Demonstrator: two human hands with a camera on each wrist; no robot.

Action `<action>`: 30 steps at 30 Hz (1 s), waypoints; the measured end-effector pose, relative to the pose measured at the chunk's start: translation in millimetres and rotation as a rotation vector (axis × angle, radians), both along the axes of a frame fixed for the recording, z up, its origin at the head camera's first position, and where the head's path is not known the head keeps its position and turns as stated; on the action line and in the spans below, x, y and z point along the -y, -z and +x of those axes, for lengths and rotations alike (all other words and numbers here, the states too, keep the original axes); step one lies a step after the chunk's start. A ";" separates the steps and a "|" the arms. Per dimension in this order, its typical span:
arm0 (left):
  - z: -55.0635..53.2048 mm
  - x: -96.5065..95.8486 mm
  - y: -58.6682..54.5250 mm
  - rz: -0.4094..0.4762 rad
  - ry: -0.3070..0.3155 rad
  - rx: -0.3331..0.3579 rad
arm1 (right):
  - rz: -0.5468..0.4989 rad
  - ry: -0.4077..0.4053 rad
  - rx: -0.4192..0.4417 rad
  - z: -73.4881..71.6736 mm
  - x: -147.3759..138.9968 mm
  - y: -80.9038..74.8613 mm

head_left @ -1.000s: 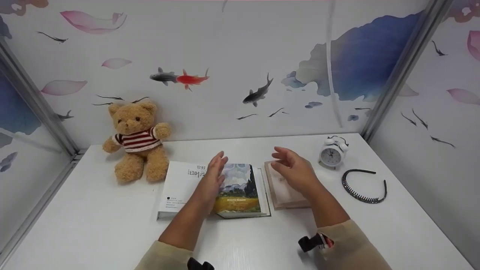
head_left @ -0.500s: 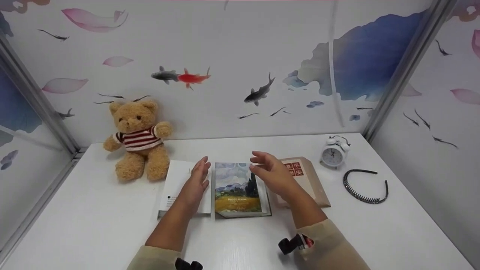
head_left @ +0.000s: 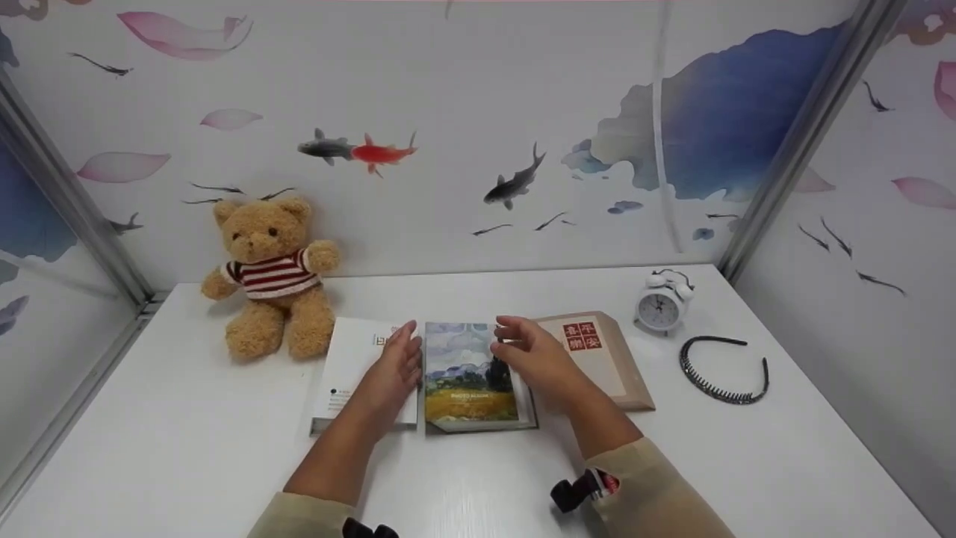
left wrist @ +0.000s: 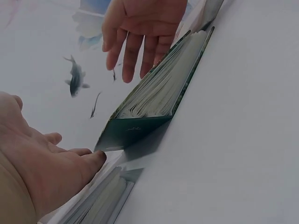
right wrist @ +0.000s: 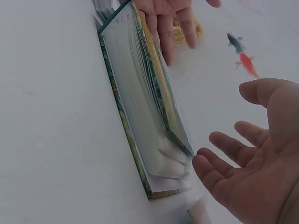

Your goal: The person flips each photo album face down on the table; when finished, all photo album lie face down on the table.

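Observation:
A photo album [head_left: 470, 381] with a painted landscape cover lies in the middle of the white table. My left hand [head_left: 390, 377] is at its left side, over the right part of a white book [head_left: 358, 359]; the fingers are extended, and in the left wrist view a fingertip comes right to the album's spine. On the other side, my right hand [head_left: 541, 362] is held with loosely bent fingers, overlapping the album's upper right edge. In the right wrist view, a fingertip [right wrist: 200, 161] of this hand is right at the cover's edge. Between the palms stands only the album, gripped by neither.
A kraft-brown album [head_left: 620, 366] with a red printed square lies to the right, partly behind my right forearm. Beyond it are a white alarm clock [head_left: 660, 308] and a black toothed headband [head_left: 717, 388]. A teddy bear [head_left: 272, 276] sits at the back left against the wall.
Both hands have shifted left, the right one from over the brown album to the landscape album's right edge. The brown album's red print and the landscape cover's left side now show.

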State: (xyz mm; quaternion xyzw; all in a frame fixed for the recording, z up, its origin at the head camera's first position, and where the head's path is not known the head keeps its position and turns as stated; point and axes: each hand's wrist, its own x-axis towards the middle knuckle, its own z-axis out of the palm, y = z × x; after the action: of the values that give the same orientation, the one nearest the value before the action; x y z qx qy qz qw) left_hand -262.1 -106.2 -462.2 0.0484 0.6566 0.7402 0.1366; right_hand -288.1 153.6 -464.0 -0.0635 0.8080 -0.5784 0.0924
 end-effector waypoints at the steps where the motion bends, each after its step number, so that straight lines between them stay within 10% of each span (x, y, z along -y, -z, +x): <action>1: 0.9 -0.8 -0.1 -0.001 0.012 0.006 | 0.014 -0.001 0.008 0.3 0.8 0.5; 23: 8.3 -7.9 -12.6 0.082 -0.008 -0.146 | -0.007 -0.179 0.027 14.4 22.9 -2.7; 30: 13.3 -10.8 -17.1 0.051 -0.001 -0.087 | 0.030 -0.208 -0.003 21.0 27.4 -6.4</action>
State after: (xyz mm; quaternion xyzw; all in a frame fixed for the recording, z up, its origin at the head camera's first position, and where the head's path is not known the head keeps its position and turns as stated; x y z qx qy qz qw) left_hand -248.8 -95.4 -445.0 0.0837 0.6428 0.7540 0.1062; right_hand -267.1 126.2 -457.6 -0.1464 0.8057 -0.5536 0.1516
